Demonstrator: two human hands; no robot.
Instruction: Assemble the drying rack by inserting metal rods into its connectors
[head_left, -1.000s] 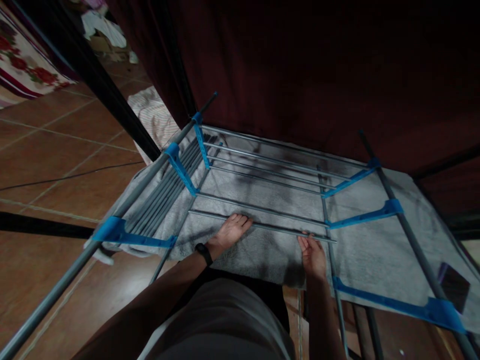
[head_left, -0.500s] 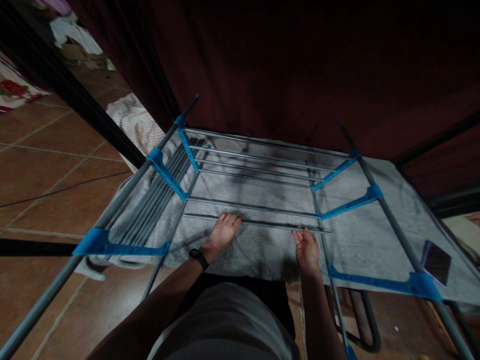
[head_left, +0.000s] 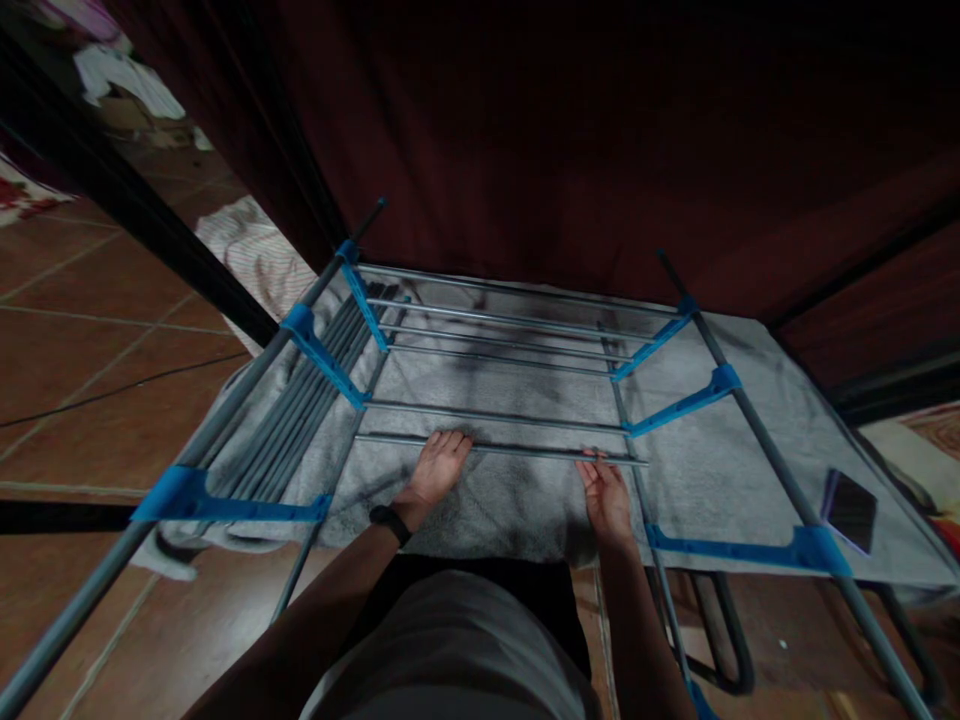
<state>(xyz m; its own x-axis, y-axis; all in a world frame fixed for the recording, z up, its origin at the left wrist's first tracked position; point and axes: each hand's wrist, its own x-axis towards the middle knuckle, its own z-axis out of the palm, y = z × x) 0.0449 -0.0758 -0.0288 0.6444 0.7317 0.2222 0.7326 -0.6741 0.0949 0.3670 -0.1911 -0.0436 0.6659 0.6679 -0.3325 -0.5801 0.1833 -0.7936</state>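
Plainly, both sets of fingers are stretched out flat and grip nothing. The left hand [head_left: 439,465] lies palm down on the grey towel [head_left: 517,505], its fingers [head_left: 450,442] reaching the nearest rod [head_left: 525,450] of the drying rack [head_left: 240,405]. The right hand [head_left: 606,495] does likewise further along that rod. A black wristband [head_left: 390,520] circles the left wrist. Blue brackets [head_left: 686,403] join the rails (the towel spreads beneath them). A dark flat rectangle [head_left: 851,510] lies at the towel's right end.
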